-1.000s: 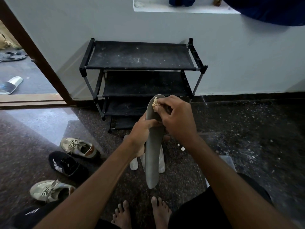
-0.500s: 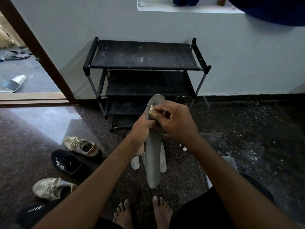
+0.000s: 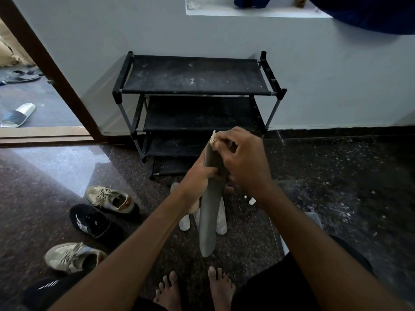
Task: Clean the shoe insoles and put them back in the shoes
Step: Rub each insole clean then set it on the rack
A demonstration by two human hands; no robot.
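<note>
A long grey insole [image 3: 207, 223] stands upright in front of me, its toe end pointing up. My left hand [image 3: 197, 182] grips it around the middle. My right hand [image 3: 242, 162] pinches a small beige cloth [image 3: 214, 140] against the insole's top end. Pale insoles [image 3: 221, 221] lie on the floor behind it, partly hidden. On the floor to the left are a beige sneaker [image 3: 110, 198], a black sneaker [image 3: 94, 221] and another beige sneaker [image 3: 71, 257].
A black three-tier shoe rack [image 3: 195, 86] stands against the white wall ahead. An open doorway at left shows a slide sandal [image 3: 18, 114] outside. A pale box edge [image 3: 314, 218] sits by my right forearm. My bare feet [image 3: 193, 288] are below.
My right hand has slid the cloth back up to the insole's tip, after wiping lower half a second ago. The left hand keeps its grip.
</note>
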